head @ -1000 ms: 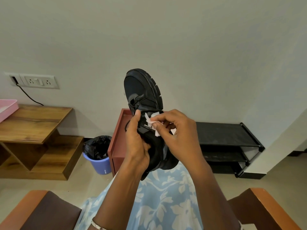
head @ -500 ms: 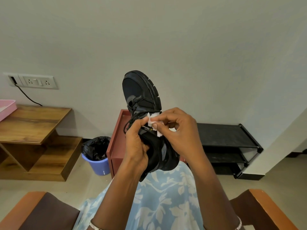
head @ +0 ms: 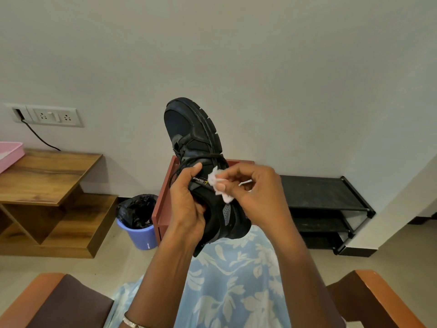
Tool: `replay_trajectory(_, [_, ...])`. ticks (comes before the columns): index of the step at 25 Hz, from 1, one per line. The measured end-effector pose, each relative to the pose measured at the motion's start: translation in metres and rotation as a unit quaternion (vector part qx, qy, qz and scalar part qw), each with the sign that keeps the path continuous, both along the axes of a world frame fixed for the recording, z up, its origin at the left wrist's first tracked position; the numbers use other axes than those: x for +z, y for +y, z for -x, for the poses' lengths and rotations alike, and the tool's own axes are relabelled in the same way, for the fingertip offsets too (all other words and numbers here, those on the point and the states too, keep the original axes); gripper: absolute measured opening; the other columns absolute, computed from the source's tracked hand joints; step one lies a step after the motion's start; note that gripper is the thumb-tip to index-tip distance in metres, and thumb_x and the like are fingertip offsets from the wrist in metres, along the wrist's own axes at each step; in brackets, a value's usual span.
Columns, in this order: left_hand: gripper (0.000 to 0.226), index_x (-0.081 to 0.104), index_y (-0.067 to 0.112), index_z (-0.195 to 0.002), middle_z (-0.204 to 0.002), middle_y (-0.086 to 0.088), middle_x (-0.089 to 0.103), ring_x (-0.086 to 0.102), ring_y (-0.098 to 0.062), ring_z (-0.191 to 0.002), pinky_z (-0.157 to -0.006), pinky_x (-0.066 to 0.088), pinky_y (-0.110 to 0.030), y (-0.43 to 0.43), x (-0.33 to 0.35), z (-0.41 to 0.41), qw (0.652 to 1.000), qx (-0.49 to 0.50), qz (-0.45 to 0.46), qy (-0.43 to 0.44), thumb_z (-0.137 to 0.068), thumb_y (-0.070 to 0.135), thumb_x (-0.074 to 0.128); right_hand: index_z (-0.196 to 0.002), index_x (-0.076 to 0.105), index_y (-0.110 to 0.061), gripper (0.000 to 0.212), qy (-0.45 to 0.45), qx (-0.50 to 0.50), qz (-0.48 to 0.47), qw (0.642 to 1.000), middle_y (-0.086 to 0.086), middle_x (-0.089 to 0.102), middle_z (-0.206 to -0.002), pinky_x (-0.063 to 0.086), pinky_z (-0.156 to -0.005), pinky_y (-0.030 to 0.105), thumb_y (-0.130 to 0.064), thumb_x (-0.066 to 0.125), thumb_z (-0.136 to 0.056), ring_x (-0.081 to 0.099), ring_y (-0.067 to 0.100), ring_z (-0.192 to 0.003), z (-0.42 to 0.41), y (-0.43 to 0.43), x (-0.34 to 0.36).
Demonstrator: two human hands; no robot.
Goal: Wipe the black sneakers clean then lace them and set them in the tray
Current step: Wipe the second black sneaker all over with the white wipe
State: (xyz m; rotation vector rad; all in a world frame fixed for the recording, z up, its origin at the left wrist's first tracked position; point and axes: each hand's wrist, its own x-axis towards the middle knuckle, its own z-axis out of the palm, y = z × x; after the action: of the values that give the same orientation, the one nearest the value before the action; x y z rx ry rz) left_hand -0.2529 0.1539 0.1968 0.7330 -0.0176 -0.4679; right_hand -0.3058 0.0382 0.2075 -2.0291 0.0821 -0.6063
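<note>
Scene, from largest element to smallest. A pale wall (head: 260, 55) fills the upper field. At your left stands a stepped wooden table (head: 47, 176) with a pink tray (head: 9, 152) at its far left edge, partly cut off by the frame; a socket plate (head: 47, 116) with a black cord sits on the wall above it. At your right, a low black shoe rack (head: 319, 195) stands against the wall. A reddish-brown box (head: 163, 204) lies behind your hands, with a blue bin (head: 142, 233) lined in black plastic just beside it. Your lap, covered in blue floral cloth (head: 231, 280), occupies the lower centre between two brown armrests.

The black sneaker (head: 194, 133) is raised in front of you, toe up and sole turned to your right, well apart from the tray. Loose black lace (head: 189, 162) crosses the upper.

Your left hand (head: 186, 207) is clamped on the sneaker at its collar and tongue, thumb pressed beside the yellow-and-white brand label.

Your right hand (head: 250, 190) pinches a small white wipe (head: 218, 183) between thumb and forefinger, fingers drawn together on it; the wipe touches the sneaker's side just right of the label.

A thin bangle (head: 130, 323) shows on your left wrist.
</note>
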Motion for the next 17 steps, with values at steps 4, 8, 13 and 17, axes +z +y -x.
replay_trajectory(4, [0.042,0.08,0.007,-0.076,-0.088,-0.019,0.074,0.073,-0.029,-0.076,-0.075,0.061,-0.037,0.001,-0.001,0.002,1.0,0.004,0.017,-0.01,-0.094,0.025,0.047,-0.105,0.076,-0.024,0.022,-0.043,-0.039,0.006,0.998,-0.013,0.073,-0.086,0.044,-0.068,0.005,-0.021,0.08,-0.083,0.065,-0.002,-0.081,-0.007,0.005,-0.008])
replay_trajectory(8, [0.037,0.079,0.01,-0.073,-0.085,-0.019,0.072,0.069,-0.032,-0.075,-0.079,0.058,-0.042,0.008,-0.002,-0.007,0.999,0.047,0.022,-0.005,-0.092,0.024,0.05,-0.092,0.08,-0.025,0.016,0.044,0.04,0.037,0.998,-0.032,0.068,-0.078,0.049,-0.07,0.009,-0.018,0.084,-0.079,0.064,-0.007,-0.084,0.014,-0.007,-0.007])
replay_trajectory(13, [0.04,0.08,0.011,-0.069,-0.08,-0.015,0.072,0.069,-0.027,-0.07,-0.076,0.056,-0.037,0.001,0.0,-0.003,0.999,0.017,0.031,-0.002,-0.093,0.024,0.049,-0.092,0.081,-0.024,0.019,0.003,-0.01,0.001,1.0,-0.023,0.073,-0.078,0.045,-0.068,0.005,-0.013,0.084,-0.077,0.066,-0.005,-0.077,-0.001,-0.006,0.0])
replay_trajectory(17, [0.03,0.079,0.008,-0.085,-0.088,-0.016,0.073,0.07,-0.027,-0.075,-0.076,0.058,-0.036,-0.004,-0.004,0.001,0.999,0.015,0.029,-0.002,-0.091,0.021,0.052,-0.098,0.077,-0.021,0.016,-0.088,-0.068,-0.007,0.994,-0.013,0.074,-0.088,0.049,-0.072,0.008,-0.014,0.079,-0.084,0.068,-0.001,-0.081,-0.021,0.001,-0.004])
